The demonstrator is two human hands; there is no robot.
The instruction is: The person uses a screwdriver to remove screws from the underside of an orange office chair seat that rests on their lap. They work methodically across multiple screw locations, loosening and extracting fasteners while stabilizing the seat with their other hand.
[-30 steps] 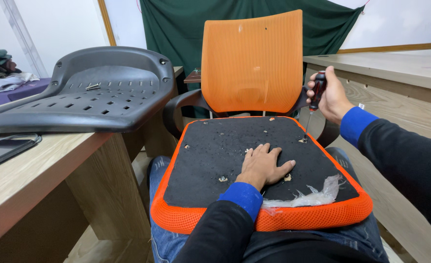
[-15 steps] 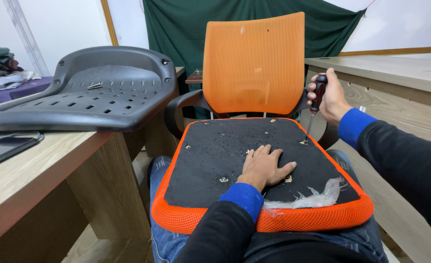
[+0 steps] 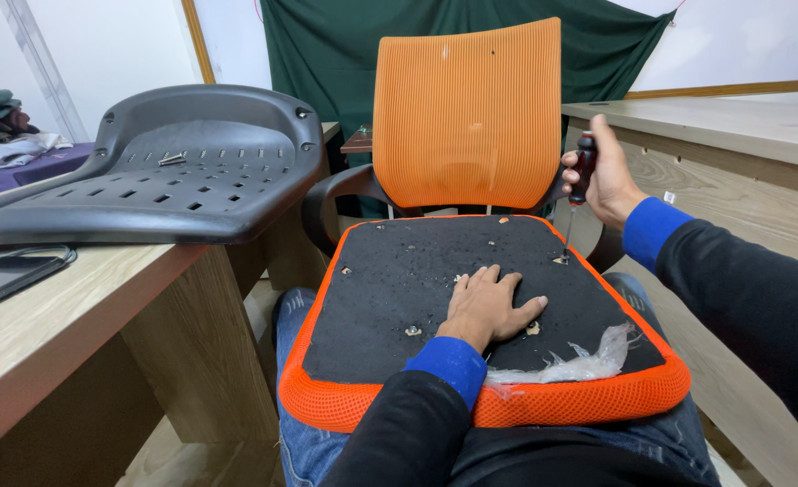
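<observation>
Two hands apart, left hand (image 3: pixel 489 307) flat on seat cushion (image 3: pixel 399 271), right hand (image 3: pixel 602 176) fisted around upright screwdriver (image 3: pixel 579 180)

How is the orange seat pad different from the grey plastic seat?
The orange seat pad lies on the person's lap; the grey plastic seat rests on the wooden table. The pad has mesh edging and black felt; the plastic seat is hard with slots. Both lie upside-down.
</observation>
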